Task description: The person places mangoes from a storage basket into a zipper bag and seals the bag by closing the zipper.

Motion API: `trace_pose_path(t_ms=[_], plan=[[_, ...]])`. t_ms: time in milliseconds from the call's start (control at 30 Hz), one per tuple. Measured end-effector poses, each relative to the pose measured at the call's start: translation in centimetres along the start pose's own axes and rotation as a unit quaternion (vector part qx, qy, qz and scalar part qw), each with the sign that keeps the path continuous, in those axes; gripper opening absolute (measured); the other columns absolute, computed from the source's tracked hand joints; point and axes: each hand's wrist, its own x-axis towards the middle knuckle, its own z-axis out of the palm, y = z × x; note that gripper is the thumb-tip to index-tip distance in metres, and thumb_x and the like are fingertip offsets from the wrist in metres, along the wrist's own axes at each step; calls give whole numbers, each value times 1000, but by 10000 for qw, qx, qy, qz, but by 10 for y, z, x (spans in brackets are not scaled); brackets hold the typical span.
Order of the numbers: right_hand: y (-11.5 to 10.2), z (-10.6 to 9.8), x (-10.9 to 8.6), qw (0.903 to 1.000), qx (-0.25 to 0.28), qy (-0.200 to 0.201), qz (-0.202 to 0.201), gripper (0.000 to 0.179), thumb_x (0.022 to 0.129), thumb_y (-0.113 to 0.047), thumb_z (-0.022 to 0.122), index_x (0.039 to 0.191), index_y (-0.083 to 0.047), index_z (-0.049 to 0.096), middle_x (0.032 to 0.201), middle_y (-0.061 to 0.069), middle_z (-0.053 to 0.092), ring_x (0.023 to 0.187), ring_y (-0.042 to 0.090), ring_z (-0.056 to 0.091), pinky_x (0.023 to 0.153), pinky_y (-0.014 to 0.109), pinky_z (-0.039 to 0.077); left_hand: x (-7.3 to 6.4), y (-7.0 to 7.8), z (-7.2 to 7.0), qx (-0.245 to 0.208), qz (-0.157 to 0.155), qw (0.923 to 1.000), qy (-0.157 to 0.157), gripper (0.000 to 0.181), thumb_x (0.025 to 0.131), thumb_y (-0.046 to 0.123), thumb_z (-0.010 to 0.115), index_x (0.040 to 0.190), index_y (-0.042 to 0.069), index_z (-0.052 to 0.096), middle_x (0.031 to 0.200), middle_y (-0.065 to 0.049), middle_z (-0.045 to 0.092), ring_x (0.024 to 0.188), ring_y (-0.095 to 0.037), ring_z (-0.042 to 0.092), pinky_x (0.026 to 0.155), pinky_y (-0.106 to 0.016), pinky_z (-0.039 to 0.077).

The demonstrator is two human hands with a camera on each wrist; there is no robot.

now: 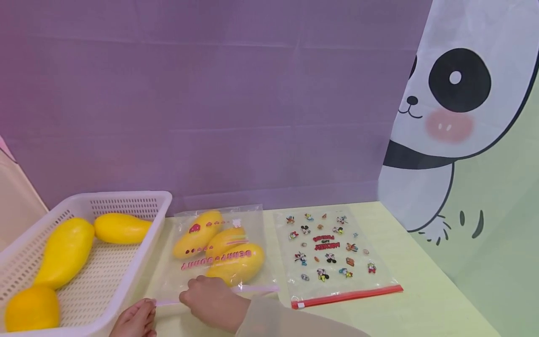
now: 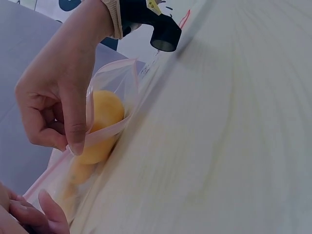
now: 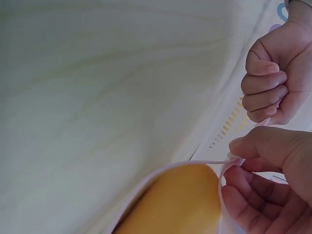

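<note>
Presently, your right hand [image 1: 214,302] pinches the pink zip [image 1: 257,289] of the bag [image 1: 189,267] between thumb and fingers. Your left hand [image 1: 134,319] is curled closed, gripping the zip's left end. The bag lies on the tabletop [image 1: 421,281] between the basket [image 1: 126,281] and a second bag [image 1: 330,248], with three mangoes [image 1: 237,264] inside. Its mouth gapes to the right of your right hand.
</note>
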Motion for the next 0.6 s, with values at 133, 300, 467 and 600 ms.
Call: trace_pose_path(t_ms=[133, 300, 467, 600], plan=[[4, 2, -4, 9998, -1, 180, -20, 10, 82, -28, 70, 87, -36, 66, 73, -13, 53, 67, 2, 51, 49, 14, 37, 0, 1, 2, -51, 18, 10000, 11, 34, 99, 10, 33, 68, 9, 47, 53, 3, 27, 42, -9, 31, 51, -24, 43], [10, 2, -8, 9993, 71, 363, 5, 9, 81, -29, 71, 85, -35, 66, 74, -12, 52, 66, 2, 51, 48, 14, 37, -1, 4, 3, -155, -70, 9999, 30, 31, 96, 11, 34, 69, 10, 48, 55, 2, 29, 44, -10, 34, 51, -25, 43], [14, 1, -12, 9985, -39, 545, -37, 10, 79, -30, 72, 85, -35, 65, 75, -12, 53, 66, 2, 51, 47, 14, 37, -2, 8, 5, -134, -103, 9999, 29, 31, 96, 11, 33, 72, 9, 51, 57, 2, 31, 48, -11, 38, 53, -25, 43], [17, 0, -14, 9969, -201, 757, -109, 10, 80, -29, 72, 85, -34, 66, 76, -12, 54, 67, 2, 52, 47, 13, 38, -2, 11, 7, -34, -98, 9999, 53, 31, 98, 11, 32, 73, 8, 50, 57, 2, 31, 49, -12, 39, 54, -25, 45]])
